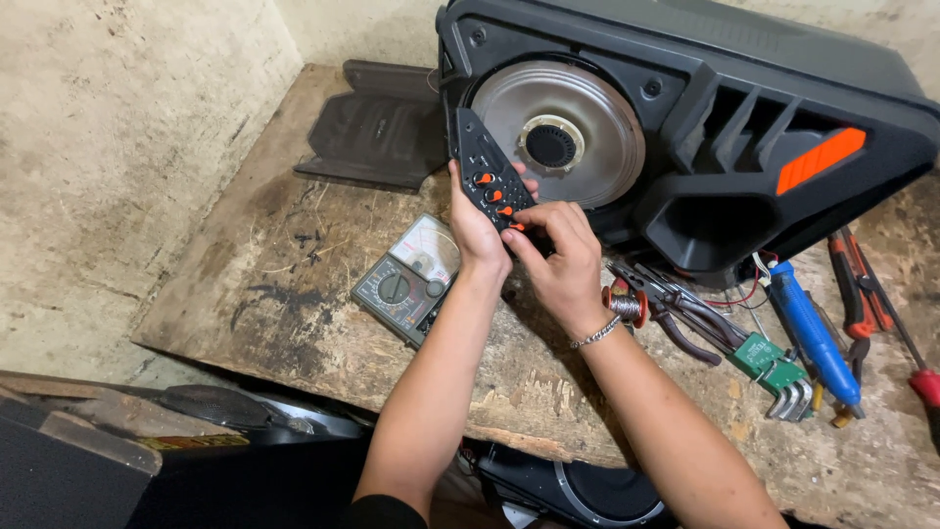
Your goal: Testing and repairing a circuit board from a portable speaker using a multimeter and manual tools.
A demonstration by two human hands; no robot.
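My left hand [477, 227] grips a narrow black control panel [484, 167] with orange knobs, holding it upright in front of the large black speaker cabinet [725, 118]. My right hand [558, 257] pinches one of the lower orange knobs [516, 226] on that panel. Behind the panel shows the round metal back of a speaker driver [560, 132] set in the cabinet. A metal bracelet sits on my right wrist.
An analog multimeter [409, 277] lies left of my hands on the worn wooden bench [294, 294]. To the right lie pliers [676, 309], a solder spool [627, 307], a hex key set [783, 377], a blue-handled tool [813, 333] and red-handled screwdrivers [867, 294]. A dark plastic cover [377, 127] lies at back.
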